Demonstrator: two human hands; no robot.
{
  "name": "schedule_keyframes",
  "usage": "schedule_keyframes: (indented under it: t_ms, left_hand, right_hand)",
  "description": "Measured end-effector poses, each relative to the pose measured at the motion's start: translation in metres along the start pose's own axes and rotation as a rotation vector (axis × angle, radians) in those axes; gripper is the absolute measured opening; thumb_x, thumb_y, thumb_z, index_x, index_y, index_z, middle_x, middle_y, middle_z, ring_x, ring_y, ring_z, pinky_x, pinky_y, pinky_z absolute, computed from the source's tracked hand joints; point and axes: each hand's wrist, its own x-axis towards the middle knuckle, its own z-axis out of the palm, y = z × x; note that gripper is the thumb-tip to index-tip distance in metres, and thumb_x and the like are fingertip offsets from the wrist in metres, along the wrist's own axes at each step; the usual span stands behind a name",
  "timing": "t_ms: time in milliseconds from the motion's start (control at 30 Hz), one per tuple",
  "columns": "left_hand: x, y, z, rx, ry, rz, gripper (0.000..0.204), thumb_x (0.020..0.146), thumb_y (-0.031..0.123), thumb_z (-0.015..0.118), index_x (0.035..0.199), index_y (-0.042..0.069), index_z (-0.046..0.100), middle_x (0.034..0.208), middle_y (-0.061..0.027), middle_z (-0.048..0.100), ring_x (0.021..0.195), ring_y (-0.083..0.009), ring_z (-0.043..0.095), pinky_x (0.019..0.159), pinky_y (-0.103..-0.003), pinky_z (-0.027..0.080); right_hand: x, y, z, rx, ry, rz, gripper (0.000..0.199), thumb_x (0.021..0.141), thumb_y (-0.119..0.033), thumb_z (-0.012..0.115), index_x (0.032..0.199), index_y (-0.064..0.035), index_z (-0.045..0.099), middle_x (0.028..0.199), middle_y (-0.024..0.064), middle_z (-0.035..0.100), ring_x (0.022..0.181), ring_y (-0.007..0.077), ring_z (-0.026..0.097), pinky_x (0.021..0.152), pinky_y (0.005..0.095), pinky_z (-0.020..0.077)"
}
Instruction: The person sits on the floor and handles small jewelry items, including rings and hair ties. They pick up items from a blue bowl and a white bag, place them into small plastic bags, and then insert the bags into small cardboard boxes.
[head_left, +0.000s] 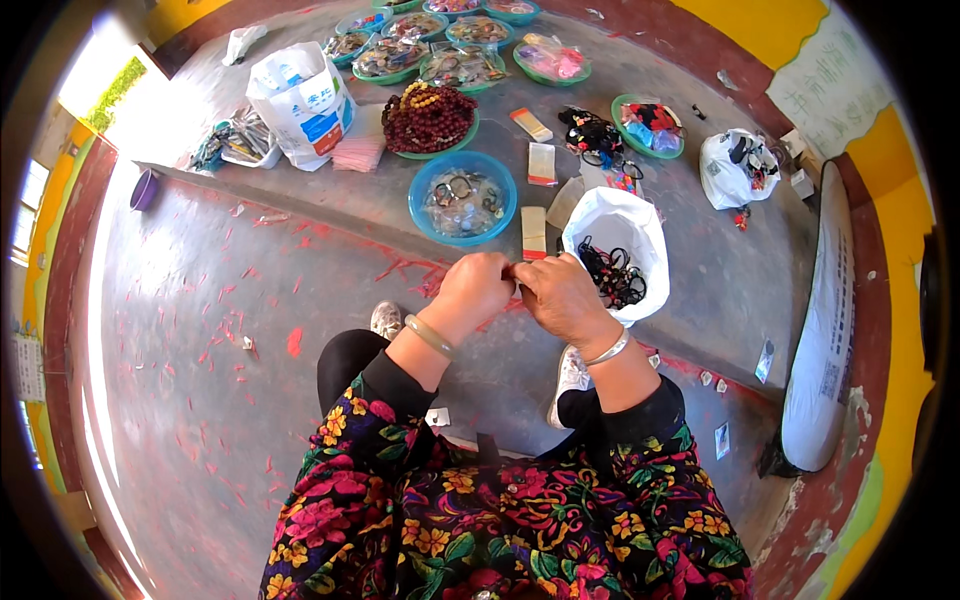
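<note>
L hand (478, 288): fingers curled tight, tips pinched on a small item (512, 270) at the point where both hands meet; bangle on wrist.
R hand (562, 295): also closed, fingertips pressed to same item from other side; silver bangle on wrist.
Item: tiny, mostly hidden betw. fingertips; only a reddish-dark speck shows. Kind, shape, long axis: can't tell.
Item pos.: held in air above knees, over grey floor (250, 330), just this side of the raised ledge (330, 200).
Relation: item sits dead centre betw. hands, L and R equally near, both touching it.
Nearest stock: white bag (640, 235) w/ dark hair ties, just beyond R hand, mouth open toward person. Blue bowl (462, 198) w/ clear-wrapped pieces, beyond L hand, a bit farther off.
Betw. bowl & bag: yellowish card strip (534, 231) on ledge, long axis pointing away from person.
Farther back: green tray of brown beads (430, 120), more green dishes, white plastic bags; all well apart from hands.
</note>
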Motion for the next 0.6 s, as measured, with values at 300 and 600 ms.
schedule_keyframes:
  t_ms: [300,600]
  left_hand:
    - [-0.006,0.003,-0.001,0.088,0.003,-0.016,0.012,0.075,0.015,0.058,0.077,0.005,0.064,0.077,-0.0166,0.064,0.076,-0.0356,0.061,0.068,-0.043,0.048]
    - [-0.007,0.002,0.005,0.245,0.014,0.037,0.012,0.076,0.017,0.059,0.078,0.006,0.064,0.073,-0.0159,0.063,0.073,-0.0364,0.061,0.064,-0.044,0.049]
  right_hand:
    - [-0.006,0.001,0.011,-0.137,-0.168,-0.031,0.003,0.074,-0.012,0.056,0.073,-0.0107,0.059,0.063,0.0056,0.058,0.067,0.0237,0.059,0.062,0.0367,0.0387]
    - [-0.012,-0.001,0.021,-0.155,-0.135,-0.062,0.008,0.072,-0.01,0.054,0.069,-0.0086,0.061,0.066,0.0068,0.058,0.067,0.0249,0.058,0.062,0.0372,0.0399]
